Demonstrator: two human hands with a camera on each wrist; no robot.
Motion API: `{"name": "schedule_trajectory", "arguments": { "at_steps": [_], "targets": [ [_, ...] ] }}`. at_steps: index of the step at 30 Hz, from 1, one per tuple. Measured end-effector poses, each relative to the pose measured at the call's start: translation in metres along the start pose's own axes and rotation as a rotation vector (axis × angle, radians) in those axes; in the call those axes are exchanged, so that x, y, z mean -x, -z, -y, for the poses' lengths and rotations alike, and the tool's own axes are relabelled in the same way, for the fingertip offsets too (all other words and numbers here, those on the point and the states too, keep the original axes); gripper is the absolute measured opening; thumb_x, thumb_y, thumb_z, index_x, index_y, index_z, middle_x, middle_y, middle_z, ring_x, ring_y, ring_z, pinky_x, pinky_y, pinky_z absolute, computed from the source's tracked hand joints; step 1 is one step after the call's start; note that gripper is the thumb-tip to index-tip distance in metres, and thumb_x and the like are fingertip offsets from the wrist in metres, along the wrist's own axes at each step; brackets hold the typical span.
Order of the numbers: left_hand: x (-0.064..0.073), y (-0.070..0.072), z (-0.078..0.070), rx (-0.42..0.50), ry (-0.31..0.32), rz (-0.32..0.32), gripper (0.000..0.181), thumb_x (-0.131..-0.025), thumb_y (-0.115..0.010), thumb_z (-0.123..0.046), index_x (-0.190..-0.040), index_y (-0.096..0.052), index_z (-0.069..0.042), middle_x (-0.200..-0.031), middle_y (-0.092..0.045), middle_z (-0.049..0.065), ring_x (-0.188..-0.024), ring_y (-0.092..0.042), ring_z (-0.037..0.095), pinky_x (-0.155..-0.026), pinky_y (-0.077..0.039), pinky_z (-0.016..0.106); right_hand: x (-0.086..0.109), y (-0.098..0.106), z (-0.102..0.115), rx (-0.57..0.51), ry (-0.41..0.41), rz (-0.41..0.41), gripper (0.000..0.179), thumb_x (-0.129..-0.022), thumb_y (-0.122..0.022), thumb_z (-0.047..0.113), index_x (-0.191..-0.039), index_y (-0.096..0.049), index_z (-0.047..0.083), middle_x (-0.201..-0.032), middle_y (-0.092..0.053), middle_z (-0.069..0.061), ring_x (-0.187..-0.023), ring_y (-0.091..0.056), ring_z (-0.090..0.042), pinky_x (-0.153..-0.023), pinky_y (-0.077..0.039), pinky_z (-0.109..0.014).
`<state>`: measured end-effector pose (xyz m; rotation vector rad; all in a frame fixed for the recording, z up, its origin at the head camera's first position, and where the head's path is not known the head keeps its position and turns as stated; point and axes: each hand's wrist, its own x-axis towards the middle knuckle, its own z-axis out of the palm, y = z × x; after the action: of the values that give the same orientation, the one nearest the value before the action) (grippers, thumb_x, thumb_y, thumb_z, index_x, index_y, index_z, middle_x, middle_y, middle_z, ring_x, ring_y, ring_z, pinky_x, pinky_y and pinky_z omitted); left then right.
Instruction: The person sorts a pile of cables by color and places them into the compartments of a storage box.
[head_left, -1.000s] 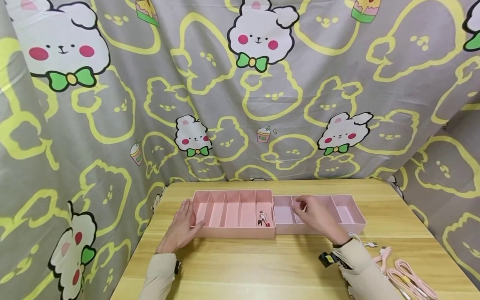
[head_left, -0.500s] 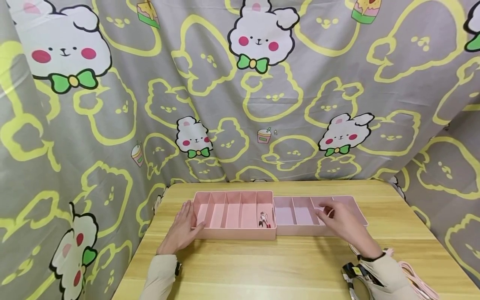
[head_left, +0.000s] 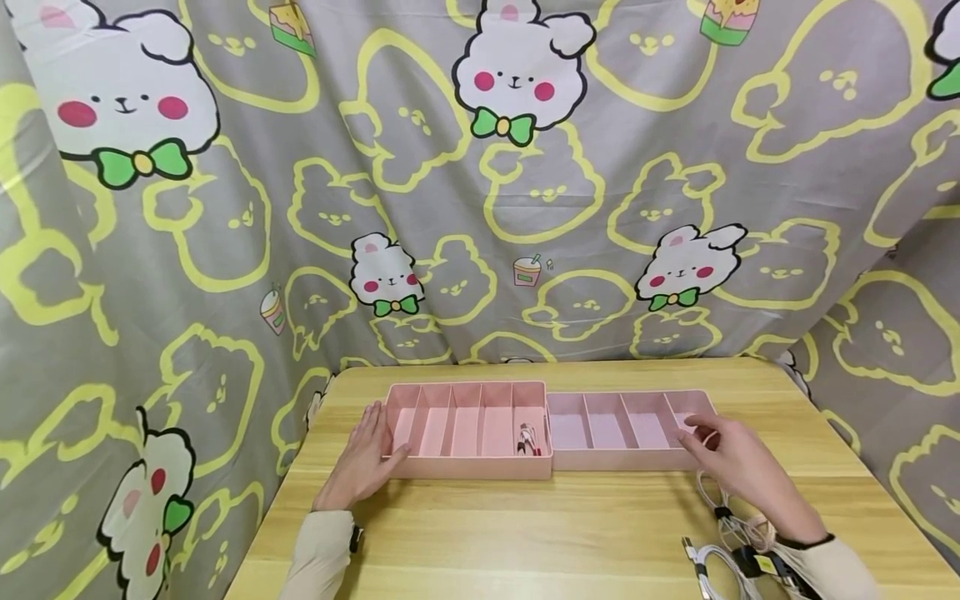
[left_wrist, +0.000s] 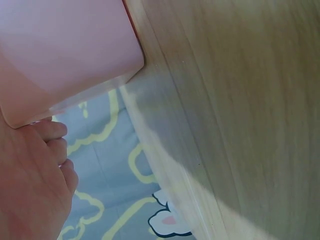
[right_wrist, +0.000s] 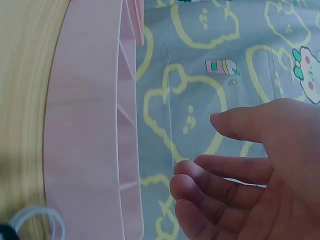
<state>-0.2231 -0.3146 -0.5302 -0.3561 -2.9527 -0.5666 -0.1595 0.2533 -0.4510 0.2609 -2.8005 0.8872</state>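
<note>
Pink divided tray point(head_left: 471, 468): one, on the table point(head_left: 480, 537), a small bundled cable point(head_left: 528, 438) in its rightmost compartment. Lilac divided tray point(head_left: 615, 460): one, end to end with it, on the right. Left hand point(head_left: 363, 458): fingers extended, resting against the pink tray's left end. Right hand point(head_left: 738, 458): fingers loosely bent, thumb apart, holding nothing, over the lilac tray's right end. Coiled cables point(head_left: 726, 515): below the right wrist. Curtain point(head_left: 442, 200): grey, rabbit-printed, behind everything.
</note>
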Motion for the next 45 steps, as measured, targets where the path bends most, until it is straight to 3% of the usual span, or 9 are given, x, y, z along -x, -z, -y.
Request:
{"name": "schedule_trajectory", "arguments": {
  "at_steps": [7,15,22,26,37,45],
  "targets": [
    [0.001,-0.001,0.002,-0.004,0.003,-0.012,0.095,-0.101,-0.058,-0.05,-0.161,-0.016,0.01,-0.171,-0.015,0.029,-0.16,-0.014,0.046,-0.128,-0.02,0.063,0.009,0.014,-0.016,0.015,-0.058,0.009,0.044,-0.104,-0.062,0.029,-0.126,-0.067,-0.009,-0.088,-0.072,-0.003,-0.07,-0.056,0.002,-0.057,-0.046,-0.022],
    [0.0,-0.002,0.002,-0.006,-0.002,-0.009,0.095,-0.101,-0.059,-0.05,-0.161,-0.016,0.01,-0.171,-0.015,0.028,-0.16,-0.014,0.045,-0.127,-0.021,0.064,0.023,0.025,-0.039,0.056,-0.118,0.013,0.041,-0.102,-0.063,0.024,-0.123,-0.067,-0.011,-0.088,-0.072,-0.005,-0.067,-0.056,0.002,-0.056,-0.046,-0.023],
    [0.0,-0.002,0.002,-0.005,0.004,-0.004,0.094,-0.101,-0.059,-0.048,-0.161,-0.016,0.01,-0.171,-0.014,0.028,-0.16,-0.013,0.046,-0.128,-0.02,0.064,0.034,0.032,-0.058,0.061,-0.184,0.041,0.051,-0.103,-0.063,0.031,-0.125,-0.064,-0.015,-0.093,-0.074,-0.01,-0.071,-0.058,0.002,-0.059,-0.049,-0.022],
    [-0.001,-0.001,0.001,0.001,0.006,0.003,0.094,-0.101,-0.059,-0.048,-0.161,-0.015,0.01,-0.171,-0.013,0.028,-0.161,-0.012,0.046,-0.128,-0.019,0.064,0.041,0.035,-0.07,0.067,-0.204,0.058,0.054,-0.103,-0.064,0.034,-0.124,-0.064,-0.016,-0.089,-0.073,-0.006,-0.07,-0.057,0.005,-0.059,-0.048,-0.022],
    [0.0,-0.002,0.002,-0.008,0.008,-0.001,0.095,-0.101,-0.058,-0.05,-0.161,-0.015,0.01,-0.171,-0.015,0.028,-0.161,-0.012,0.045,-0.128,-0.02,0.064,0.059,0.038,-0.099,0.083,-0.294,0.172,0.062,-0.104,-0.062,0.036,-0.129,-0.057,-0.021,-0.089,-0.071,-0.002,-0.072,-0.061,-0.003,-0.061,-0.05,-0.023],
    [0.0,-0.001,0.0,0.006,0.014,0.008,0.095,-0.101,-0.059,-0.048,-0.161,-0.014,0.009,-0.172,-0.012,0.028,-0.161,-0.011,0.045,-0.129,-0.018,0.064,0.071,0.036,-0.116,0.097,-0.379,0.292,0.066,-0.104,-0.059,0.035,-0.13,-0.051,-0.025,-0.091,-0.071,-0.004,-0.078,-0.067,-0.018,-0.065,-0.055,-0.038]
  ]
}}
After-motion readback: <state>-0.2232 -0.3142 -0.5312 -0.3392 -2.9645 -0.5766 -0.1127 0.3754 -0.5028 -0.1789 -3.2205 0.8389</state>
